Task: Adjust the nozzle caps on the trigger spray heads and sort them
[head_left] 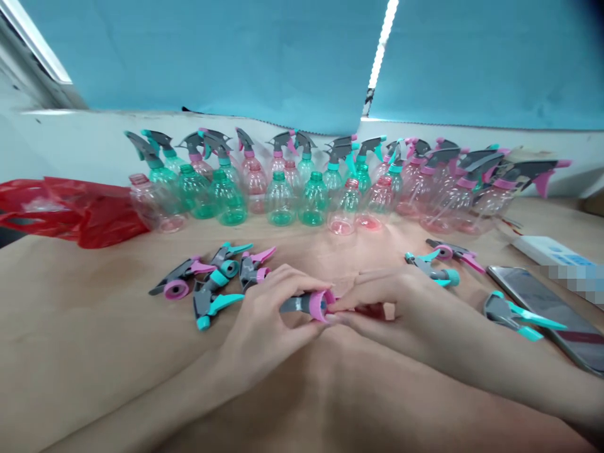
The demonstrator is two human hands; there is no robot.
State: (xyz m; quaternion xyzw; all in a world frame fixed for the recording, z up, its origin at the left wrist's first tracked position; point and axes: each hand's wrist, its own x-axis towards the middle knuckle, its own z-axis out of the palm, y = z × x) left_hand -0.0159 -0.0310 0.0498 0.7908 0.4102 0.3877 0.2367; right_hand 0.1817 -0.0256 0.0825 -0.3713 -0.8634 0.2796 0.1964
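My left hand (268,318) is closed round a grey spray head with a pink screw cap (306,305), held low over the brown table (94,352). My right hand (387,299) pinches at the pink cap from the right, fingertips pressed together. Whatever else the right fingers hold is hidden. A pile of loose spray heads (214,283) in grey, pink and teal lies just left of my left hand. More loose spray heads (441,264) lie to the right of my right hand.
A long row of green and pink spray bottles (283,195) stands along the back of the table, several fitted with heads. A red plastic bag (70,211) lies back left. A phone (552,314) and a white flat box (552,255) lie at the right.
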